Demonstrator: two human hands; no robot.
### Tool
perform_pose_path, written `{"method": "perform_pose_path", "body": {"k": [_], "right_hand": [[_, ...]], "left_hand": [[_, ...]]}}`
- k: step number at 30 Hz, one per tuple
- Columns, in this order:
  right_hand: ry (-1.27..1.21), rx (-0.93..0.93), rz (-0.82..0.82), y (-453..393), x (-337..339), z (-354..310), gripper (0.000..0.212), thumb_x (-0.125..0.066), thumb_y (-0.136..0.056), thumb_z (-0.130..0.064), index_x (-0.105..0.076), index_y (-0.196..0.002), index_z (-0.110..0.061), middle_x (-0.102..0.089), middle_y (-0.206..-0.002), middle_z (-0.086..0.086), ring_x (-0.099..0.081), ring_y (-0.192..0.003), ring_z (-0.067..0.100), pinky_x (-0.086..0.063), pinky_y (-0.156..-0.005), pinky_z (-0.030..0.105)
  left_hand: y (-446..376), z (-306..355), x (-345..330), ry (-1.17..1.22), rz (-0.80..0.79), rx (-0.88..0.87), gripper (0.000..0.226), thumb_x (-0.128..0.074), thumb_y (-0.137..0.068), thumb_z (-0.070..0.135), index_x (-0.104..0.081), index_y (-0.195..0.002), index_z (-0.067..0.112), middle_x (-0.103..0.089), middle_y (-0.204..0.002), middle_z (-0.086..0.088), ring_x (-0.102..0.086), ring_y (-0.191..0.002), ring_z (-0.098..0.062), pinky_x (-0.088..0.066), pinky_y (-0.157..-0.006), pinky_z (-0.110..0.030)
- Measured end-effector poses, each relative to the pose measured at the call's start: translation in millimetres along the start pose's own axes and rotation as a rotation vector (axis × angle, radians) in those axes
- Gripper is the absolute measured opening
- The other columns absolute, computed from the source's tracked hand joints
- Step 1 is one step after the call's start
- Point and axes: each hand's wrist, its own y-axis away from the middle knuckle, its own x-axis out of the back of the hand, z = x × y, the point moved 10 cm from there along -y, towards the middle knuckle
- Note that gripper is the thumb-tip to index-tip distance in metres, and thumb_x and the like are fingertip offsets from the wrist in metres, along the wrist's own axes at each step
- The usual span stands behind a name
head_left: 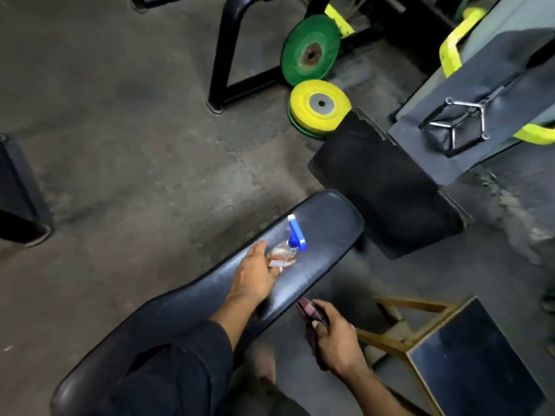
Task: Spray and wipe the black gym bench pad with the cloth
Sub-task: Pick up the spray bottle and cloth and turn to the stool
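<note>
The long black bench pad (327, 226) runs from the lower left up toward the centre. A clear spray bottle (285, 250) with a blue trigger head lies on its side on the pad. My left hand (255, 274) rests on the pad with its fingers around the bottle's base. Below the pad's right edge, my right hand (333, 334) is closed on a dark reddish cloth (310, 318), held off the pad. A dark sleeve covers my left forearm.
A green weight plate (310, 49) and a yellow plate stack (319, 105) sit on the floor beyond the pad. A black square pad (387, 187), a machine with yellow handles (450, 49) and a wooden-framed stool (468, 364) stand to the right.
</note>
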Motion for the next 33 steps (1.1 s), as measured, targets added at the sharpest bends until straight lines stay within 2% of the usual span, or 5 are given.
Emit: {"method": "perform_pose_path", "body": {"k": [5, 14, 21, 26, 33], "right_hand": [[-0.039, -0.050, 0.038, 12, -1, 3, 0.046, -0.059, -0.100, -0.006, -0.067, -0.130, -0.040, -0.068, -0.089, -0.032, -0.062, -0.083, -0.028, -0.040, -0.071, -0.006], [-0.090, -0.192, 0.027, 32, 13, 33, 0.046, -0.057, -0.104, -0.009, -0.062, -0.145, -0.031, -0.076, -0.120, -0.011, -0.069, -0.103, 0.001, -0.039, -0.080, -0.006], [-0.132, -0.248, 0.065, 34, 44, 74, 0.046, -0.059, -0.106, -0.016, -0.058, -0.150, -0.030, -0.069, -0.140, 0.005, -0.063, -0.132, 0.024, -0.046, -0.116, 0.029], [-0.264, -0.310, 0.186, 33, 87, 131, 0.041, -0.061, -0.104, -0.011, -0.064, -0.143, -0.024, -0.076, -0.129, 0.000, -0.069, -0.121, 0.018, -0.042, -0.095, 0.015], [-0.480, -0.492, 0.400, 36, 152, 246, 0.036, -0.061, -0.102, -0.008, -0.068, -0.134, -0.022, -0.079, -0.119, 0.009, -0.073, -0.106, 0.030, -0.054, -0.089, 0.026]], "left_hand": [[-34, 9, -4, 0.030, 0.026, -0.025, 0.095, -0.083, -0.091, 0.029, -0.027, -0.168, 0.022, -0.036, -0.173, -0.006, -0.040, -0.157, -0.029, -0.033, -0.127, -0.040], [-48, 39, -28, -0.003, -0.018, -0.101, 0.044, -0.079, -0.091, 0.038, -0.067, -0.132, 0.030, -0.073, -0.128, 0.000, -0.070, -0.120, -0.029, -0.055, -0.100, -0.038], [-31, 62, -45, -0.156, -0.021, -0.157, 0.033, -0.074, -0.094, 0.028, -0.068, -0.126, 0.022, -0.074, -0.124, -0.010, -0.069, -0.114, -0.038, -0.051, -0.088, -0.040], [15, 125, -97, -0.266, -0.119, -0.366, 0.029, -0.076, -0.094, 0.026, -0.072, -0.123, 0.026, -0.073, -0.121, -0.002, -0.071, -0.109, -0.033, -0.052, -0.086, -0.037], [82, 233, -228, -0.275, -0.340, -0.533, 0.020, -0.081, -0.092, 0.031, -0.072, -0.109, 0.029, -0.070, -0.097, 0.016, -0.074, -0.102, -0.016, -0.056, -0.087, -0.031]]}}
